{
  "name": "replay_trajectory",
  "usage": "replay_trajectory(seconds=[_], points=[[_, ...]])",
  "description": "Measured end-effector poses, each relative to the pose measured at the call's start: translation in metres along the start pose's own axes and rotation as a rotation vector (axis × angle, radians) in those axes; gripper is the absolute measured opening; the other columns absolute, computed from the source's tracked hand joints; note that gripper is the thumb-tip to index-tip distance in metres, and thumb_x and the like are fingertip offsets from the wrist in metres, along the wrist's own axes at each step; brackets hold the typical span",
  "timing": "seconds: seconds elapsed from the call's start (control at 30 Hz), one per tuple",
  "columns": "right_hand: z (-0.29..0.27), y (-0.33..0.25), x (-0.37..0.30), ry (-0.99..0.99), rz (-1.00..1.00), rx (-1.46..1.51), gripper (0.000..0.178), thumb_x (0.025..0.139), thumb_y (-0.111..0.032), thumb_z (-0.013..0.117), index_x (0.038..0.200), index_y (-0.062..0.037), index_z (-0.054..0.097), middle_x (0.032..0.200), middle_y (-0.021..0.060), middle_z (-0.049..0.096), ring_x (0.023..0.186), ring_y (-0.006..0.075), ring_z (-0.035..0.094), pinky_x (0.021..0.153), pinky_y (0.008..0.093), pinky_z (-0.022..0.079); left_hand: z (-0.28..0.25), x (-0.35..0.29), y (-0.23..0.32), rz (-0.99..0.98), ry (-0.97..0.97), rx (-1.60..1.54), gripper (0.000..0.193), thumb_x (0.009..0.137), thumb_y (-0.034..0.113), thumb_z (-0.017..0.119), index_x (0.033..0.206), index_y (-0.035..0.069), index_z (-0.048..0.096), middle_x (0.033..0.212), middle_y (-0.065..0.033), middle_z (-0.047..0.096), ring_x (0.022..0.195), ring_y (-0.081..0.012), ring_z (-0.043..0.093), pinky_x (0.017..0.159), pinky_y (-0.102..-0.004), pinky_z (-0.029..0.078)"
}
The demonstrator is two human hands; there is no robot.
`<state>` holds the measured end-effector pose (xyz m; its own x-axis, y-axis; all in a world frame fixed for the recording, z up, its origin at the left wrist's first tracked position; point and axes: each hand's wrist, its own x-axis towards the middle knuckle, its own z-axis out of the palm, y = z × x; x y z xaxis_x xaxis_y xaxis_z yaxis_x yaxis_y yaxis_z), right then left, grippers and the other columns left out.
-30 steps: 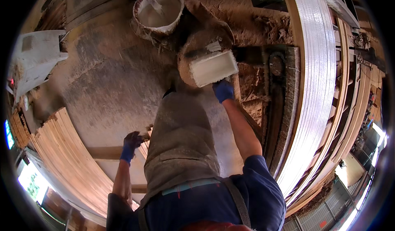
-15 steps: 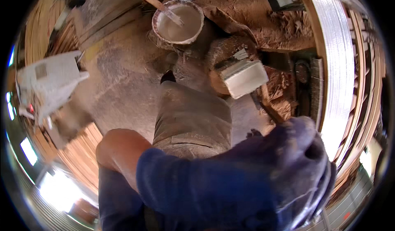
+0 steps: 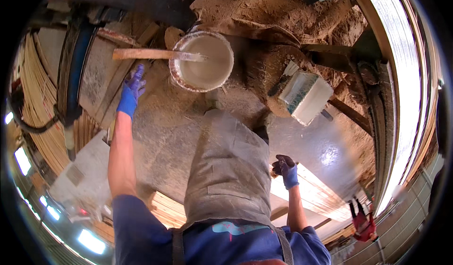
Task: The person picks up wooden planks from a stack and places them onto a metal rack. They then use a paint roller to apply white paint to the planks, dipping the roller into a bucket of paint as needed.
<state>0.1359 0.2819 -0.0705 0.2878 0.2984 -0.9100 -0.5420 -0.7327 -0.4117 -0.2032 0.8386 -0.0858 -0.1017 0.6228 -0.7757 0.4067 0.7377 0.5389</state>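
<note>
My left hand (image 3: 131, 91), in a blue and purple glove, is open and reaches forward with its fingers stretched out. It is just below a flat wooden stick (image 3: 141, 54), apart from it. The stick lies across the rim of a round bucket (image 3: 177, 71), its whitened end in thick off-white liquid (image 3: 203, 59). My right hand (image 3: 286, 169), in a dark glove with a blue cuff, hangs near my right side with its fingers loosely bent. I see nothing held in it. Beneath it, in view, are pale boards (image 3: 311, 194).
A white-coated rectangular container (image 3: 309, 97) rests on a round brown block (image 3: 278, 71), right of the bucket. Sawdust heaps (image 3: 325, 24) lie beyond. Dark machine parts (image 3: 75, 71) are at left, a silvery-faced beam (image 3: 401, 52) at right. Another person (image 3: 363, 225) stands far at lower right.
My body has straightened from a twist to the right. My left hand has come into view at the left, and my right hand now shows lower right. The stick lies more level.
</note>
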Motion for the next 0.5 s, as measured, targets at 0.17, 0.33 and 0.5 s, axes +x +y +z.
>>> replay_trajectory(seconds=[0.17, 0.33, 0.5], points=[[0.129, -0.033, 0.027, -0.083, 0.145, 0.121, 0.024, 0.096, -0.022, 0.056, 0.114, -0.0070, 0.060, 0.086, 0.0085, 0.067, 0.066, 0.0139, 0.063, 0.057, 0.0260, 0.050, -0.020, 0.103, -0.007, 0.203, -0.087, -0.421, 0.070, 0.086, 0.044, 0.068, 0.137, 0.003, 0.042, 0.131, -0.0187, 0.053, 0.118, -0.0365, 0.054, 0.103, -0.0466, 0.040], [0.262, -0.104, 0.067, -0.371, 0.192, 0.289, 0.043, 0.096, -0.042, 0.053, 0.119, -0.0062, 0.057, 0.095, 0.0094, 0.067, 0.072, 0.0175, 0.065, 0.060, 0.0306, 0.052, 0.002, 0.029, -0.007, 0.485, -0.089, -0.045, 0.050, 0.091, 0.028, 0.063, 0.129, -0.002, 0.049, 0.128, -0.0153, 0.054, 0.112, -0.0235, 0.057, 0.095, -0.0359, 0.047], [0.340, -0.166, 0.096, -0.734, 0.332, 1.053, 0.045, 0.094, -0.047, 0.055, 0.110, -0.0049, 0.059, 0.090, 0.0105, 0.067, 0.071, 0.0244, 0.066, 0.061, 0.0366, 0.053, 0.021, -0.157, -0.028, 0.883, -0.324, 0.789, 0.046, 0.088, 0.026, 0.058, 0.129, 0.006, 0.054, 0.128, -0.0171, 0.056, 0.110, -0.0280, 0.059, 0.085, -0.0354, 0.053]])
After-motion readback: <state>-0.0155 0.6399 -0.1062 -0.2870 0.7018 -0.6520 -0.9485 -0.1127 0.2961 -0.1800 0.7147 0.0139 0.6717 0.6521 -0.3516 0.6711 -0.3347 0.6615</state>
